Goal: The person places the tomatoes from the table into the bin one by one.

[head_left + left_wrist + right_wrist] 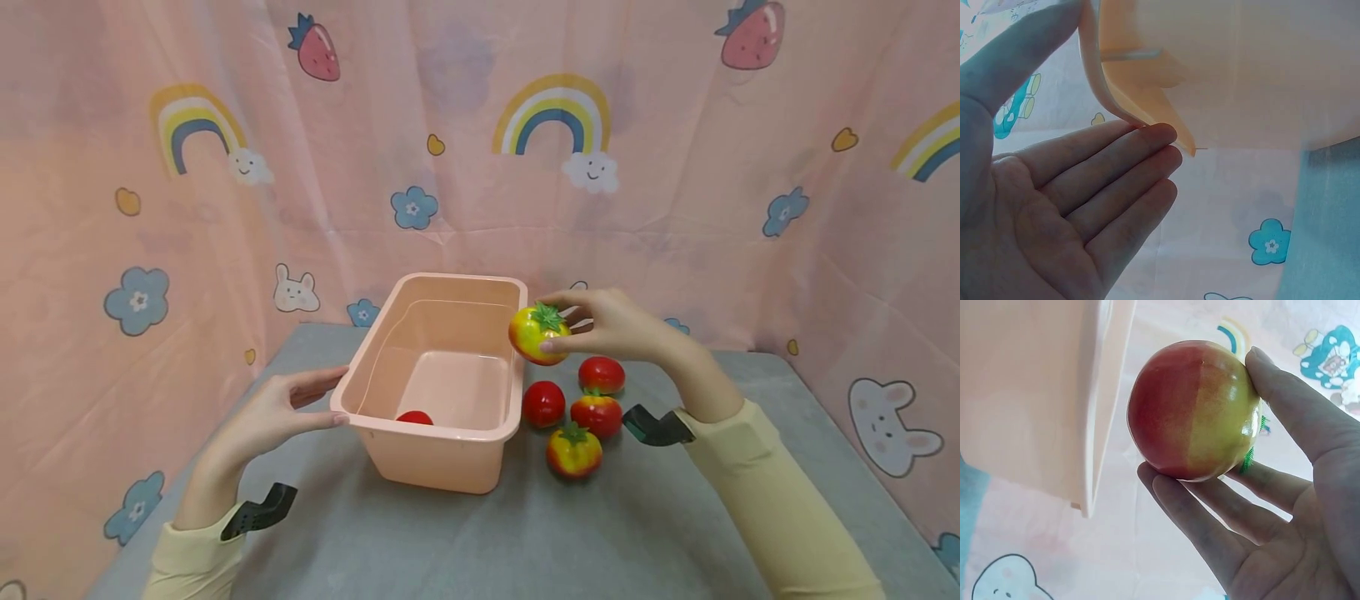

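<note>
My right hand (611, 325) pinches a glossy yellow-and-red tomato (531, 335) with a green leafy top, thumb on one side and fingers on the other. It is held up beside the right rim of a pale pink plastic bin (442, 465). In the right wrist view the tomato's red-and-yellow underside (1191, 412) faces the camera, its leaves mostly hidden. My left hand (277, 412) touches the bin's near left corner, with straight fingers and thumb at the rim (1091, 69). Inside the bin, a red round piece (415, 417) shows partly above the front rim.
Right of the bin lie a red tomato (543, 404), another red one (602, 375), a red one with a yellowish top (597, 415) and a yellow-and-red one (573, 452). All rest on a grey-covered table (420, 542). A pink patterned curtain (465, 225) surrounds the table's back and sides.
</note>
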Demonstrator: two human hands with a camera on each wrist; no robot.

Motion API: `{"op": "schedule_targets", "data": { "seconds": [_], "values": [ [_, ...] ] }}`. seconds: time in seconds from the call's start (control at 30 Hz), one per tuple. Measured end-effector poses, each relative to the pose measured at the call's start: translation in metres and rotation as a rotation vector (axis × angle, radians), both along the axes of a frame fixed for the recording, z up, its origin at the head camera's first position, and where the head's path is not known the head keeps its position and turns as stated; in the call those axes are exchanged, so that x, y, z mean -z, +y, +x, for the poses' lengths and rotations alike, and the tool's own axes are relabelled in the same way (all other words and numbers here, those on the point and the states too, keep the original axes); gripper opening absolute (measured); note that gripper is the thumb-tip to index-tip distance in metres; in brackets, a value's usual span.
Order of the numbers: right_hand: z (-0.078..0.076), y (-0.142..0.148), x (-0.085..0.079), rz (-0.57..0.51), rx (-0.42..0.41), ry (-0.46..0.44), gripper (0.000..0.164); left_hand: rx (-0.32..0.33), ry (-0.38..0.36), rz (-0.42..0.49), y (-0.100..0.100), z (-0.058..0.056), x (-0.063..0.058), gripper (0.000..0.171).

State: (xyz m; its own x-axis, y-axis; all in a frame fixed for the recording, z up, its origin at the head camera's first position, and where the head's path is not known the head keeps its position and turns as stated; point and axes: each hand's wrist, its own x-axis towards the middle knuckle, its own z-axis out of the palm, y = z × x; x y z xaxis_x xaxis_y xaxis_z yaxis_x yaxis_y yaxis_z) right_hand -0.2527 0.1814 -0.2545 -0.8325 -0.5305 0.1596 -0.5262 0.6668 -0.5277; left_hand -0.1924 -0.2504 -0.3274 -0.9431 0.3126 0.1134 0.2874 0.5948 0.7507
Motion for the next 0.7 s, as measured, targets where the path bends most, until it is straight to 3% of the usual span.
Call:
{"op": "schedule_targets", "data": {
  "seconds": [0.7],
  "values": [
    [-0.005,-0.032,-0.016,0.032,-0.063,0.01,0.063,-0.006,0.002,0.005,-0.001,0.0,0.001,0.069]
  ]
}}
